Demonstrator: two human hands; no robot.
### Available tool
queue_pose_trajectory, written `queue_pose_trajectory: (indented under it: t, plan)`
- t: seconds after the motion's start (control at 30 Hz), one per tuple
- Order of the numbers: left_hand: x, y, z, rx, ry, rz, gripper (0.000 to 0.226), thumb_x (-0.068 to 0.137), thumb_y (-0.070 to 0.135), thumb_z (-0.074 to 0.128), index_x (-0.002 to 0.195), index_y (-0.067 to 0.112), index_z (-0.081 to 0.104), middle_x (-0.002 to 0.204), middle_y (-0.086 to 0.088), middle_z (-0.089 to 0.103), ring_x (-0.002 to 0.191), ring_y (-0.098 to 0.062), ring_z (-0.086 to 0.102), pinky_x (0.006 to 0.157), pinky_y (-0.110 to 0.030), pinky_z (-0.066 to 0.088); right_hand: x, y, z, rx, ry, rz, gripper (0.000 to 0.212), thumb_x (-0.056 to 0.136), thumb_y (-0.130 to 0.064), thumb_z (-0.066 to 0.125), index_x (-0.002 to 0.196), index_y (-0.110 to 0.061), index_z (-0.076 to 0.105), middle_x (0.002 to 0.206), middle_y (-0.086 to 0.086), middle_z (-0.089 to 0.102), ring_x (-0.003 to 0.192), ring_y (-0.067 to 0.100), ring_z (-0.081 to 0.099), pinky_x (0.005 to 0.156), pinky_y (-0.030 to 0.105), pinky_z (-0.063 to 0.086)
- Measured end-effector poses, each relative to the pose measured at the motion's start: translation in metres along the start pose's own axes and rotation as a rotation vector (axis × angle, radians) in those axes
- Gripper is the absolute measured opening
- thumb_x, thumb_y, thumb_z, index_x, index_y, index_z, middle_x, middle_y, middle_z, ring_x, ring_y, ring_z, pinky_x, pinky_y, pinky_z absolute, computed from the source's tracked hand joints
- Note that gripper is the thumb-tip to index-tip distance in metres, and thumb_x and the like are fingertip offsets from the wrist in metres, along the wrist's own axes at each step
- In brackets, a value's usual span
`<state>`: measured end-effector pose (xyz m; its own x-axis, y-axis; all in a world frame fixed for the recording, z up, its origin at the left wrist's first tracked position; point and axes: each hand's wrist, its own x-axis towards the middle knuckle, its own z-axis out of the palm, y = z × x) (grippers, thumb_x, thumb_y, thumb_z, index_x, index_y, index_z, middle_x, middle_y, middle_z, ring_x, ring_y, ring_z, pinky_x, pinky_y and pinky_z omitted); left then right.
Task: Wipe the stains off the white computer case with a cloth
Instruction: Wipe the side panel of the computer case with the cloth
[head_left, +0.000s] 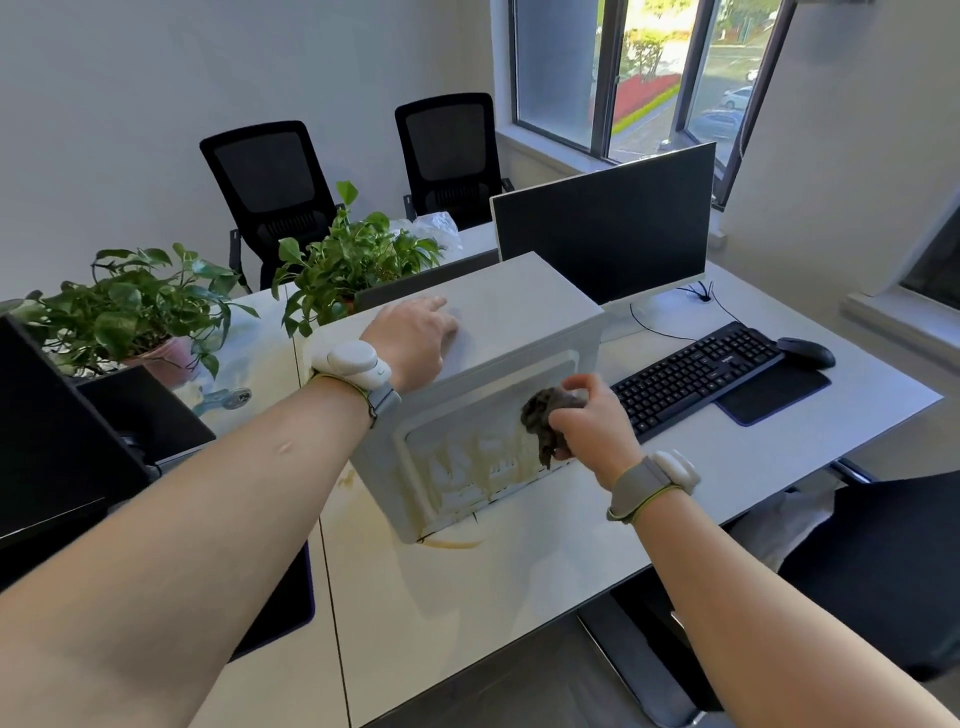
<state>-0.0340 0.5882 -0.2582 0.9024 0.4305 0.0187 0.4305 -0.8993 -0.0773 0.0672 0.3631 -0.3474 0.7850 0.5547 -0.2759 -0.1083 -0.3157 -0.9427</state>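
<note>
The white computer case (519, 312) stands on the desk in the middle of the head view. Its near side panel carries yellowish-brown streaks (478, 457), and a brown smear lies on the desk at its lower corner. My left hand (415, 338) rests flat on the case's top, fingers spread. My right hand (592, 421) is closed around a crumpled dark grey cloth (545, 415), which presses against the right part of the stained panel. Both wrists wear white bands.
A black monitor (608, 223) stands right behind the case. A black keyboard (696, 374), mouse (805, 352) and dark mat (774, 395) lie to the right. Two potted plants (145, 306) sit at left. Black chairs stand behind the white desk (467, 597).
</note>
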Motion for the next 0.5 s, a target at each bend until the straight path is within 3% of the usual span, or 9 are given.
queue_pose_trajectory:
  t: [0.07, 0.17, 0.3, 0.37, 0.43, 0.5]
  plan:
    - [0.008, 0.007, 0.008, -0.163, 0.046, -0.026, 0.053, 0.095, 0.012, 0.043, 0.145, 0.027, 0.054, 0.163, -0.002, 0.034, 0.146, -0.028, 0.037, 0.119, -0.043, 0.032, 0.006, -0.006, -0.014, -0.109, -0.091, 0.076, 0.038, 0.086, 0.000, 0.066, 0.117, -0.008, 0.045, 0.103, 0.021, 0.057, 0.075, 0.035, 0.067, 0.061, 0.044, 0.062]
    - [0.011, 0.009, 0.029, -0.419, 0.147, -0.075, 0.050, 0.092, 0.011, 0.041, 0.134, 0.026, 0.064, 0.150, 0.001, 0.052, 0.140, -0.025, 0.044, 0.117, -0.040, 0.034, 0.016, -0.010, -0.027, -0.183, -0.148, 0.046, 0.029, 0.083, 0.004, 0.067, 0.109, 0.000, 0.056, 0.097, 0.023, 0.062, 0.071, 0.034, 0.067, 0.060, 0.042, 0.063]
    - [0.017, 0.004, 0.040, -0.452, 0.172, -0.116, 0.053, 0.091, 0.006, 0.042, 0.129, 0.033, 0.065, 0.149, 0.006, 0.053, 0.140, -0.019, 0.043, 0.118, -0.040, 0.031, 0.033, -0.012, -0.031, 0.093, -0.123, -0.028, 0.027, 0.081, 0.007, 0.066, 0.105, -0.004, 0.068, 0.098, 0.021, 0.064, 0.072, 0.031, 0.067, 0.062, 0.038, 0.061]
    - [0.017, 0.005, 0.039, -0.456, 0.174, -0.116, 0.054, 0.090, 0.007, 0.041, 0.129, 0.034, 0.065, 0.149, 0.006, 0.052, 0.140, -0.019, 0.043, 0.118, -0.043, 0.031, 0.036, -0.012, -0.021, 0.252, 0.029, -0.041, 0.035, 0.081, 0.002, 0.070, 0.113, -0.006, 0.060, 0.102, 0.015, 0.062, 0.079, 0.028, 0.067, 0.065, 0.038, 0.061]
    - [0.017, 0.008, 0.037, -0.459, 0.171, -0.114, 0.055, 0.088, 0.009, 0.039, 0.129, 0.034, 0.065, 0.149, 0.006, 0.053, 0.139, -0.019, 0.043, 0.118, -0.044, 0.032, 0.035, -0.009, -0.009, 0.299, 0.299, -0.066, 0.042, 0.081, -0.010, 0.076, 0.114, -0.011, 0.050, 0.101, 0.006, 0.059, 0.082, 0.018, 0.064, 0.065, 0.026, 0.058]
    - [0.016, 0.008, 0.037, -0.463, 0.170, -0.126, 0.056, 0.085, 0.012, 0.037, 0.129, 0.035, 0.065, 0.148, 0.005, 0.053, 0.138, -0.020, 0.044, 0.117, -0.045, 0.033, 0.031, -0.005, 0.010, 0.312, 0.468, -0.119, 0.038, 0.085, -0.020, 0.076, 0.111, -0.017, 0.049, 0.101, 0.004, 0.059, 0.082, 0.015, 0.062, 0.062, 0.017, 0.053]
